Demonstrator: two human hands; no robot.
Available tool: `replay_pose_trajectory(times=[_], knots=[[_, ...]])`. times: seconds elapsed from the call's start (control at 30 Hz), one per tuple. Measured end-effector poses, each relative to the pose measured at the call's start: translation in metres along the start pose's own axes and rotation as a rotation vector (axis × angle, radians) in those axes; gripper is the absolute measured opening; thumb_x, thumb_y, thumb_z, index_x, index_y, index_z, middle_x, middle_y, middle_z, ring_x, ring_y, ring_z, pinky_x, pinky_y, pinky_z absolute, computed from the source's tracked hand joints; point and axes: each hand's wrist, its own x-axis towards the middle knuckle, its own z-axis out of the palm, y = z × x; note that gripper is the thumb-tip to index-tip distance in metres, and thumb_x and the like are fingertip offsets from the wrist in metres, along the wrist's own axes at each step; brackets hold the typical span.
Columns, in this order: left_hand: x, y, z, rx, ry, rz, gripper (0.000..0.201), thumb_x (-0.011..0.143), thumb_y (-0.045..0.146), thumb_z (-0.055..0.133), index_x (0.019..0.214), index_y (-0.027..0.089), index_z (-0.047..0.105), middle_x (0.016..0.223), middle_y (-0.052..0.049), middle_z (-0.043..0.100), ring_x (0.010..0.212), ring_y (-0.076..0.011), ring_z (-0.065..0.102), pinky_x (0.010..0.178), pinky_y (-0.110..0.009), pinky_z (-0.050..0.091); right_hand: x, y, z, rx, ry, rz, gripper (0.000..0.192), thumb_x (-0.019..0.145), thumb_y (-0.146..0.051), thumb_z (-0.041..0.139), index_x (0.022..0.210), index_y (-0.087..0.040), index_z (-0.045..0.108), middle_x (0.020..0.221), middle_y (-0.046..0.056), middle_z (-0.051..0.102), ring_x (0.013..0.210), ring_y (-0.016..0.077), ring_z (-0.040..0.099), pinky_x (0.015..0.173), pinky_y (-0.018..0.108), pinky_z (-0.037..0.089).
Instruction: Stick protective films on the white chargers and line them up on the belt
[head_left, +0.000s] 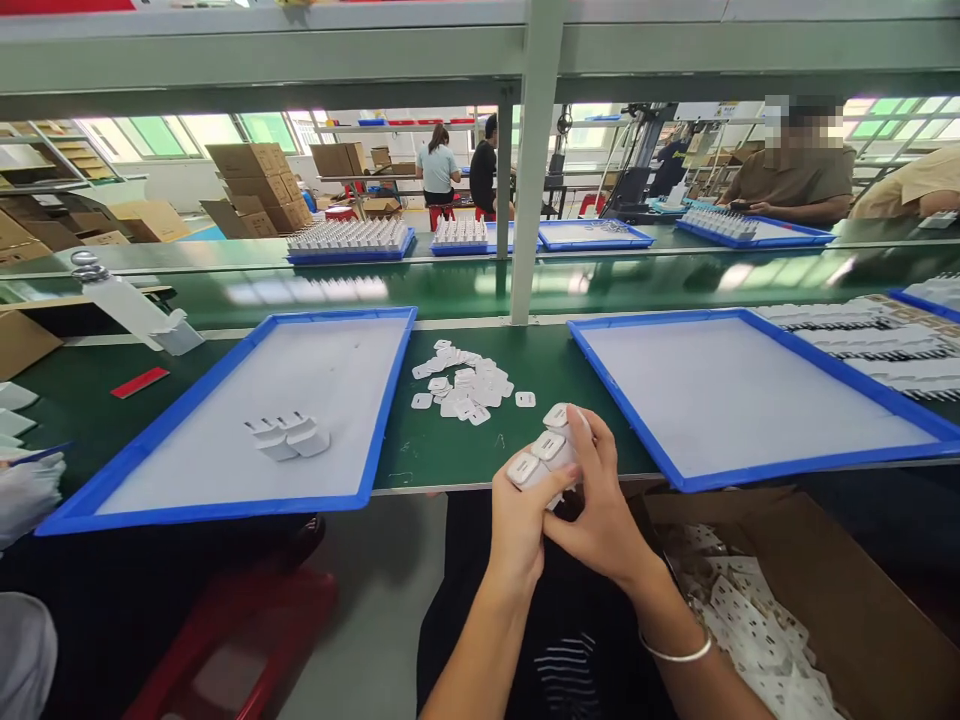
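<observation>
Three white plug adapters (549, 447) are held side by side over the table's front edge, their square, dark-marked faces turned up. My left hand (521, 515) is closed around the near end of the row, thumb across the side. My right hand (600, 500) wraps the far end, its fingers over the farthest adapter. Just beyond the hands lies a loose pile of flat white square plates (469, 385), with one plate (525, 399) apart on the right. Several more white adapters with dark prongs (289, 436) stand grouped in the left blue-rimmed tray (391, 400).
A second blue-rimmed tray (622, 395) lies to the right, beside rows of white parts (862, 345). Below it, a cardboard box (847, 560) holds white sheets. A bottle (120, 300) and red strip (140, 383) lie left, near a co-worker's gloved hand (30, 495). A post (534, 180) rises ahead.
</observation>
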Motion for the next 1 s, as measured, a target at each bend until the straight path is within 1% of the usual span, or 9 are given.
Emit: replay_pose_trajectory(times=[0.1,0.2,0.27,0.37,0.5,0.57,0.7,0.87,1.0], knots=[[0.004,-0.002,-0.007,0.028,0.097,0.082,0.037,0.064,0.024,0.091,0.097,0.013,0.079,0.093,-0.006,0.079,0.083,-0.0169,0.070,0.078,-0.027,0.054,0.007,0.013,-0.011,0.191,-0.158,0.016,0.087,0.086,-0.034,0.075,0.162,-0.036,0.033,0.160,0.007,0.039,0.150,0.0312,0.039,0.122,0.050,0.040],[0.011,-0.007,-0.010,0.117,0.091,0.110,0.040,0.063,0.024,0.092,0.098,0.012,0.080,0.092,-0.007,0.079,0.081,-0.0175,0.070,0.077,-0.027,0.055,0.022,0.032,-0.010,0.295,-0.052,0.184,0.051,0.098,-0.043,0.061,0.147,-0.029,0.058,0.146,0.008,0.061,0.130,0.0275,0.062,0.109,0.044,0.053],[0.013,-0.011,-0.012,0.167,0.107,0.123,0.044,0.064,0.025,0.091,0.104,0.012,0.079,0.096,-0.009,0.080,0.086,-0.0197,0.072,0.080,-0.030,0.056,0.032,0.044,-0.005,0.161,0.023,0.288,0.046,0.100,-0.043,0.054,0.140,-0.023,0.065,0.131,0.011,0.072,0.111,0.0271,0.071,0.095,0.044,0.060],[0.006,-0.015,-0.019,0.219,0.156,0.172,0.048,0.069,0.025,0.088,0.115,0.014,0.078,0.112,-0.011,0.079,0.103,-0.0245,0.073,0.092,-0.034,0.057,0.044,0.056,-0.001,-0.118,0.075,0.308,0.046,0.098,-0.036,0.051,0.134,-0.015,0.070,0.122,0.017,0.074,0.109,0.0327,0.068,0.098,0.054,0.055],[-0.018,-0.009,-0.039,0.247,0.158,0.217,0.050,0.072,0.028,0.087,0.121,0.019,0.076,0.127,-0.011,0.075,0.117,-0.0282,0.072,0.103,-0.038,0.056,0.061,0.051,-0.001,-0.296,0.079,0.290,0.046,0.093,-0.030,0.058,0.132,-0.009,0.071,0.144,0.025,0.058,0.137,0.0449,0.047,0.112,0.066,0.035],[-0.032,0.000,-0.049,0.241,0.169,0.231,0.052,0.071,0.029,0.087,0.122,0.019,0.076,0.128,-0.012,0.075,0.117,-0.0300,0.072,0.103,-0.039,0.058,0.075,0.041,0.004,-0.363,-0.014,0.253,0.045,0.094,-0.027,0.060,0.135,-0.011,0.068,0.147,0.023,0.056,0.138,0.0405,0.047,0.114,0.057,0.038],[-0.055,0.017,-0.064,0.285,0.264,0.296,0.051,0.069,0.028,0.088,0.119,0.019,0.077,0.126,-0.013,0.076,0.114,-0.0314,0.074,0.098,-0.038,0.061,0.116,0.024,0.031,-0.373,-0.255,0.221,0.028,0.095,-0.020,0.062,0.119,-0.019,0.076,0.119,0.011,0.075,0.109,0.0259,0.067,0.099,0.036,0.050],[-0.067,0.024,-0.076,0.338,0.335,0.302,0.052,0.069,0.030,0.088,0.119,0.019,0.077,0.125,-0.012,0.076,0.114,-0.0311,0.075,0.097,-0.037,0.062,0.142,0.026,0.059,-0.408,-0.361,0.309,0.019,0.086,-0.021,0.075,0.104,-0.016,0.077,0.108,0.012,0.077,0.098,0.0271,0.069,0.081,0.033,0.048],[-0.064,0.021,-0.082,0.333,0.332,0.279,0.054,0.067,0.031,0.088,0.119,0.018,0.077,0.122,-0.013,0.077,0.112,-0.0318,0.075,0.098,-0.040,0.062,0.136,0.031,0.057,-0.401,-0.374,0.332,0.007,0.087,-0.018,0.072,0.092,-0.017,0.075,0.097,0.009,0.077,0.089,0.0234,0.068,0.074,0.030,0.044]])
